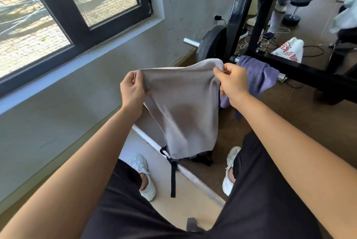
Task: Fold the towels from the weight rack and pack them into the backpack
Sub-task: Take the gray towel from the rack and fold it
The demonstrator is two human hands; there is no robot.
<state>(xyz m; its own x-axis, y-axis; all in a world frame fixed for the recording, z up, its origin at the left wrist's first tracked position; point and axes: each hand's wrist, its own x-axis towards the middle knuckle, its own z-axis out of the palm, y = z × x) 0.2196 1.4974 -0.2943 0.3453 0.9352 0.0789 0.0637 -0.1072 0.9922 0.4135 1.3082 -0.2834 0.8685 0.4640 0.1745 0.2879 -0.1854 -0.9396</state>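
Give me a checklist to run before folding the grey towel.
1. Left hand pinches one top corner of the grey towel: ok.
2. Right hand pinches the other top corner: ok.
3. Towel hangs spread, untwisted: ok.
4. Backpack open to receive it: cannot tell, the towel hides it.
5. Purple towel off the rack: not ok, it hangs there unfolded.

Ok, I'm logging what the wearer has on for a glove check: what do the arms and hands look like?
The left arm and right arm are bare as far as the view reaches, with no sleeves. The left hand and right hand wear no gloves, and no watch, band or ring shows.
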